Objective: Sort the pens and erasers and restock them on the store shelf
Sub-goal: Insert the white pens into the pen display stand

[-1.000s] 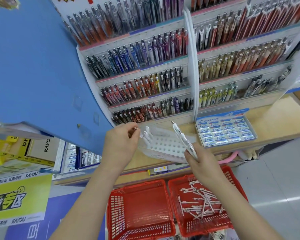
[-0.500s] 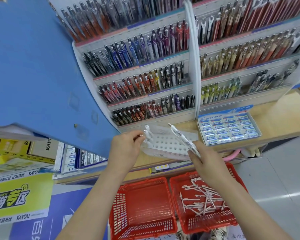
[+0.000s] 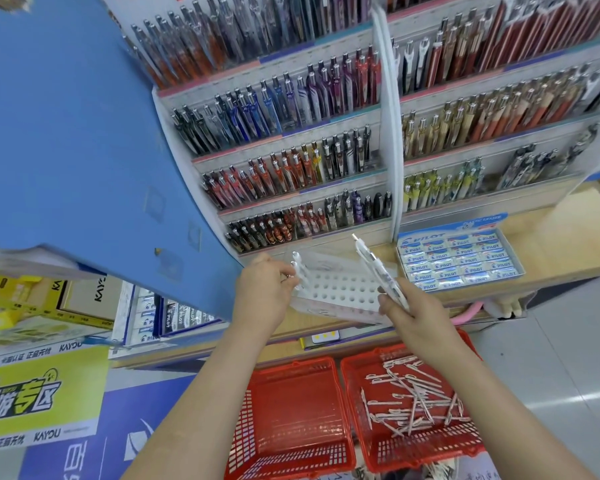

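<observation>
While standing at a store shelf (image 3: 551, 237), a person pinches a white pen (image 3: 298, 271) with the left hand (image 3: 267, 292) at the left edge of a white perforated holder (image 3: 340, 289). The right hand (image 3: 416, 320) grips a bundle of pens (image 3: 374, 268) just right of it. Boxed erasers (image 3: 459, 259) sit farther right; loose pens (image 3: 413, 400) lie in the near red basket (image 3: 413, 452).

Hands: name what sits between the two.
Head view: the white hole-punched pen rack lies between the left hand and the right hand, which holds white pens.
</observation>
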Motion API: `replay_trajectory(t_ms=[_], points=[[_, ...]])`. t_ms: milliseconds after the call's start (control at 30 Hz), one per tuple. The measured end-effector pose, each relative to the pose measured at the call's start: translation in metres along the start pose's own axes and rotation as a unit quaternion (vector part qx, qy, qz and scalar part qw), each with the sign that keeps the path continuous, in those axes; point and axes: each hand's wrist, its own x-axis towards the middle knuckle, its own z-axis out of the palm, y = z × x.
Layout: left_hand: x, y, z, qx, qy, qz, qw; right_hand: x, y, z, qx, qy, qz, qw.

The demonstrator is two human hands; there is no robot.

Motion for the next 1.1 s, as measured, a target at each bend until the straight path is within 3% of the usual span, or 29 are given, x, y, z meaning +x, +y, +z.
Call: replay_trajectory(t_ms=[100, 167, 233, 333, 367, 433, 667, 767, 933, 1100], points=[[-0.006, 0.0, -0.004, -0.012, 0.018, -0.004, 1.0, -0.005, -0.02, -0.009, 0.146, -0.011, 0.021, 0.989], [-0.015, 0.007, -0.01, -0.044, 0.047, 0.017, 0.998, -0.01, -0.036, -0.016, 0.296, -0.057, 0.048, 0.952], [-0.027, 0.026, -0.02, -0.141, 0.023, 0.032, 0.989, -0.016, -0.047, -0.021, 0.367, -0.123, 0.062, 0.92], [-0.042, 0.057, -0.034, -0.396, -0.09, -0.016, 0.914, -0.021, -0.057, -0.022, 0.392, -0.192, 0.06, 0.898], [-0.045, 0.063, -0.037, -0.442, -0.111, -0.031, 0.89, -0.023, -0.06, -0.021, 0.402, -0.204, 0.055, 0.891], [-0.048, 0.068, -0.041, -0.464, -0.124, -0.045, 0.876, -0.025, -0.066, -0.02, 0.417, -0.215, 0.051, 0.882], [-0.047, 0.051, -0.058, -0.518, -0.056, -0.056, 0.852, -0.029, -0.066, -0.022, 0.406, -0.149, 0.071, 0.899], [-0.05, 0.047, -0.06, -0.528, -0.077, -0.074, 0.842, -0.027, -0.064, -0.016, 0.352, -0.073, 0.032, 0.933], [-0.047, 0.043, -0.062, -0.498, -0.043, -0.087, 0.862, -0.024, -0.063, -0.001, 0.271, -0.001, -0.04, 0.962], [-0.031, 0.035, -0.072, -0.408, 0.048, -0.052, 0.91, -0.017, -0.052, 0.002, 0.224, 0.044, 0.006, 0.973]])
